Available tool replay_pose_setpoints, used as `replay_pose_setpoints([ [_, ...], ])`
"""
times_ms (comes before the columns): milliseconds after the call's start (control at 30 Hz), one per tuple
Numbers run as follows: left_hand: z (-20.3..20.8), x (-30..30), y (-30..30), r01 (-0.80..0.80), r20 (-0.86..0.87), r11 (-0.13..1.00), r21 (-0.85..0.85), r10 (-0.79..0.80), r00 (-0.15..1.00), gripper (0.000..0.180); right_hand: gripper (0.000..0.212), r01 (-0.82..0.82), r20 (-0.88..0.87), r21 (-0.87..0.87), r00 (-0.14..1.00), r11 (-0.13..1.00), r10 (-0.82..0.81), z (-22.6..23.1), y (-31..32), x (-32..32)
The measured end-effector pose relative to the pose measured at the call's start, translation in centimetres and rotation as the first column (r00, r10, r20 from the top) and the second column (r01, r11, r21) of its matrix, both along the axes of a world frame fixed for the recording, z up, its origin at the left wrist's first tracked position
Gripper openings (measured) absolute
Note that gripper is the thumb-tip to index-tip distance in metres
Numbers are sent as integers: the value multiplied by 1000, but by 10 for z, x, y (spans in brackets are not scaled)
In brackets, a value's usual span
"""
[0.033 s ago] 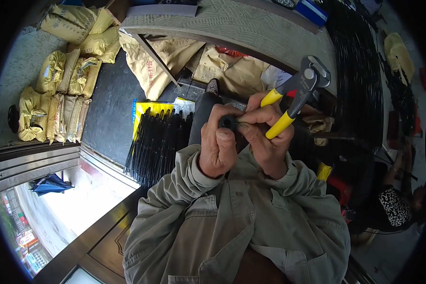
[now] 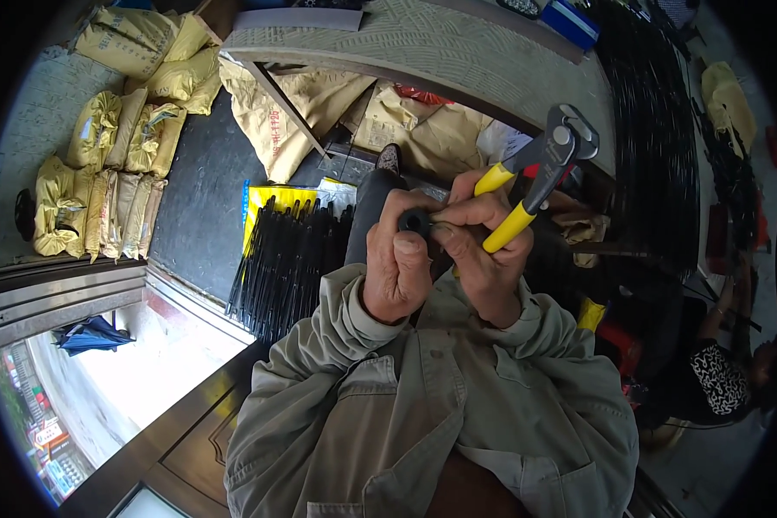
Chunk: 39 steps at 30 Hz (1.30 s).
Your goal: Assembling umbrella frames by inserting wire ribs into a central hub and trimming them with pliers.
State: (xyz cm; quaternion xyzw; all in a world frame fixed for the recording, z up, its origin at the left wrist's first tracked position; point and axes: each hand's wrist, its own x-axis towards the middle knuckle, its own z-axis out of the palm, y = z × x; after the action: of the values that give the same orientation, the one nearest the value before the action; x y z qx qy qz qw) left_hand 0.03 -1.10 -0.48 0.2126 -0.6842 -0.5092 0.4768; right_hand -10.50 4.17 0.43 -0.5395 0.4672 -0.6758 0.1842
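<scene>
My left hand (image 2: 397, 268) is closed around a small black tube-like piece (image 2: 413, 222), its round open end facing up between thumb and forefinger. Close against it, my right hand (image 2: 489, 281) pinches at the side of the same piece with thumb and forefinger. That hand also keeps a pair of pincers (image 2: 546, 177) with yellow handles in its grip, the metal head pointing up and to the right. Whatever lies between the right fingertips is too small to make out. The lower part of the black piece is hidden by my fingers.
To the left of my knee stands a bundle of thin black rods (image 2: 289, 268) by a yellow bag. Filled sacks (image 2: 112, 138) are stacked far left. A table (image 2: 457, 39) spans the far side, long black strands (image 2: 652, 129) hang beside it, and another person (image 2: 718, 375) is at right.
The pincers' head has tipped very slightly downward and to the left. Both hands keep their hold in the same place.
</scene>
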Motion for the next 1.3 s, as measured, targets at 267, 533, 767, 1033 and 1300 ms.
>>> replay_pose_setpoints([
  [267, -22, 18, -15, 176, -216, 952, 252, -122, 969, 58, 13, 271, -825, 45, 553, 962, -117, 16, 27, -49],
  [533, -22, 11, -8, 32, -56, 993, 115, -26, 998, 60, 15, 210, -940, 203, 315, 956, 131, 31, 33, -62],
  [767, -18, 9, -3, 48, 37, 974, 222, -58, 998, 70, 14, 307, -999, -45, 7, 951, -50, 51, 27, -65],
  [1033, -11, 1, 8, 15, 31, 985, 173, -20, 999, 68, 14, 351, -971, 34, -209, 936, 113, 74, 44, -66],
  [1300, -27, 2, 2, 126, 25, 984, 124, -130, 991, 58, 15, 225, -899, 431, 189, 874, 395, 46, 42, -80],
])
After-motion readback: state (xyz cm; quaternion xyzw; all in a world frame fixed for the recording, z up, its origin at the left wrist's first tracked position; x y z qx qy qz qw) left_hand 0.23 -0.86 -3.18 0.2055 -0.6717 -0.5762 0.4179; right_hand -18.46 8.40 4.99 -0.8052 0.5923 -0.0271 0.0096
